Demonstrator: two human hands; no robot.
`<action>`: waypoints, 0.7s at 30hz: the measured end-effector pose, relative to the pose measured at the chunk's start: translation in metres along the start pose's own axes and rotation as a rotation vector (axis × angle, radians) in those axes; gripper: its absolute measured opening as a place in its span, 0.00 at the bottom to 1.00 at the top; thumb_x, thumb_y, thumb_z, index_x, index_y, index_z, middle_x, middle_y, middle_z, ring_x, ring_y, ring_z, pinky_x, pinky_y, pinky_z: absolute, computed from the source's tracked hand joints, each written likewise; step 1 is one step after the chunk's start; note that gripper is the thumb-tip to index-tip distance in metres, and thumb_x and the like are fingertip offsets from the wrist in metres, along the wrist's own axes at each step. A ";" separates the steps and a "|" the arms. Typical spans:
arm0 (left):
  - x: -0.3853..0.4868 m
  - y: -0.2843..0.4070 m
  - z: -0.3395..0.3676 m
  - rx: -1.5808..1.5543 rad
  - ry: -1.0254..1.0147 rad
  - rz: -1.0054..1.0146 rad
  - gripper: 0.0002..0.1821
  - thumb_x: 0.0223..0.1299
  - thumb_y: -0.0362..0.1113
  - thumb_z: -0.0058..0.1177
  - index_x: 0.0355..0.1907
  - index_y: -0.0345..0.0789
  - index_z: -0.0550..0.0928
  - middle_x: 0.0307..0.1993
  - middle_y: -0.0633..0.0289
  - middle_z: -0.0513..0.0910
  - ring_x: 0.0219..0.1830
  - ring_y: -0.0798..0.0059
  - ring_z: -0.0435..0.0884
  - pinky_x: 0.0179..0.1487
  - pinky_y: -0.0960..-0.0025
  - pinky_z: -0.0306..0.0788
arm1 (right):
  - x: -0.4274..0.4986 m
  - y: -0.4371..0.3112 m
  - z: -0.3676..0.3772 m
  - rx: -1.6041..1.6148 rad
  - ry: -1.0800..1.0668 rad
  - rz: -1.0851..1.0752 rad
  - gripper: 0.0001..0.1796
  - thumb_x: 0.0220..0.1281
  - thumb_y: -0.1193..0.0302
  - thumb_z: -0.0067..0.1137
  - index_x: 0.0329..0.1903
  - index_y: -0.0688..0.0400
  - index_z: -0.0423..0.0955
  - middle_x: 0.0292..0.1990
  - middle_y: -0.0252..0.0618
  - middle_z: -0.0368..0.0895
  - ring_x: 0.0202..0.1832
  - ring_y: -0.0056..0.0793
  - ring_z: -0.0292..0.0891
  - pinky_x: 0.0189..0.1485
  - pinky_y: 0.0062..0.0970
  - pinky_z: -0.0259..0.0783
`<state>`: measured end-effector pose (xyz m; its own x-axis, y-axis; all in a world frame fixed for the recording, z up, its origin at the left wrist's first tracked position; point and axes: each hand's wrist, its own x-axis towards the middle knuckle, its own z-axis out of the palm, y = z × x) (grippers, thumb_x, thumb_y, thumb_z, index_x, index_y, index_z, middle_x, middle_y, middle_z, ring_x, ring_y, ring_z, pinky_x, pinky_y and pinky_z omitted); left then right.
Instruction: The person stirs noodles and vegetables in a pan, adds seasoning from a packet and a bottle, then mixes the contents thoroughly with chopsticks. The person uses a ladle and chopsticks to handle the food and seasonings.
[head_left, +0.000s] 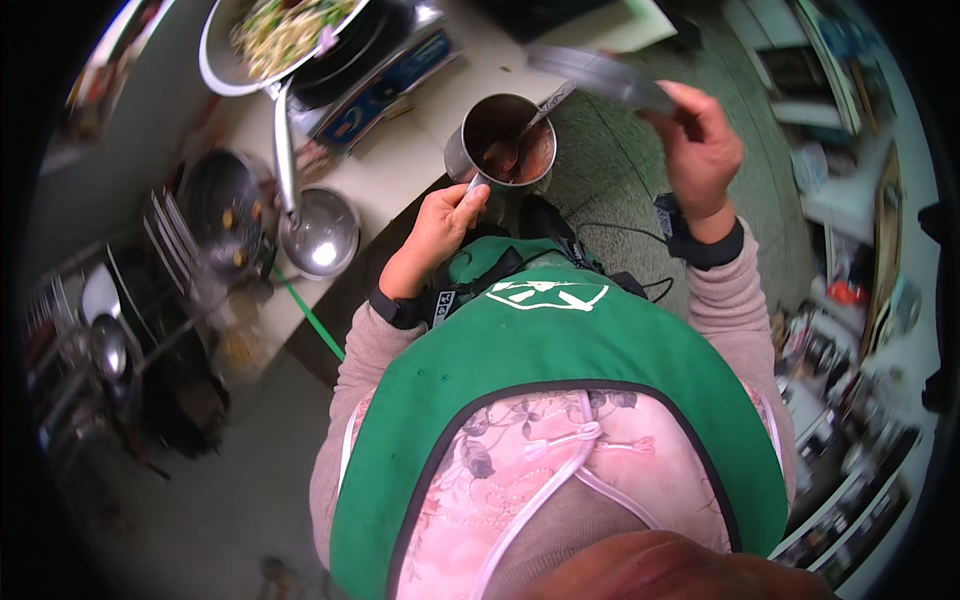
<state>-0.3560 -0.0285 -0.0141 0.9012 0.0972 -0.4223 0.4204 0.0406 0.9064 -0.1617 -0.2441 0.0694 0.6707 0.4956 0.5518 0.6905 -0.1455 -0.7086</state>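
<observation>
My left hand grips the handle of a stainless steel mug, which is tilted so that its inside shows. Dark red paste coats the mug's inner wall, and a metal spoon stands in it with its patterned handle over the rim. To the upper right, my right hand holds a round grey lid by its edge. The lid is blurred and seen nearly edge-on, apart from the mug.
A steel pan of noodle-like food with greens sits by a portable gas stove. Its handle reaches over a steel bowl. Left of that are a dark wok with food bits and a utensil rack. Cluttered shelves line the right.
</observation>
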 end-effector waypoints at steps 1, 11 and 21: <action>0.005 0.006 0.009 -0.004 -0.043 0.044 0.21 0.66 0.47 0.45 0.26 0.31 0.77 0.17 0.73 0.67 0.21 0.86 0.63 0.26 0.79 0.58 | -0.012 -0.011 -0.010 -0.122 -0.004 -0.086 0.17 0.45 0.86 0.60 0.42 0.62 0.74 0.38 0.41 0.81 0.38 0.28 0.80 0.40 0.23 0.76; 0.012 0.053 0.174 0.126 -0.638 0.204 0.21 0.67 0.47 0.44 0.28 0.30 0.79 0.16 0.74 0.66 0.20 0.87 0.61 0.23 0.79 0.57 | -0.190 -0.059 -0.145 -0.828 0.080 -0.143 0.18 0.49 0.79 0.56 0.46 0.65 0.72 0.45 0.46 0.75 0.44 0.39 0.77 0.43 0.29 0.77; -0.048 0.026 0.471 0.197 -1.196 0.261 0.23 0.67 0.47 0.43 0.20 0.32 0.74 0.17 0.69 0.68 0.31 0.79 0.73 0.36 0.73 0.64 | -0.444 -0.147 -0.314 -1.103 0.426 0.295 0.29 0.42 0.71 0.68 0.50 0.62 0.69 0.51 0.42 0.72 0.47 0.37 0.74 0.47 0.29 0.75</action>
<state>-0.3383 -0.5001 0.0276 0.4471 -0.8923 -0.0618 0.1290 -0.0041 0.9916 -0.4756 -0.7116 0.0670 0.7327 0.0303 0.6798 0.2176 -0.9570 -0.1918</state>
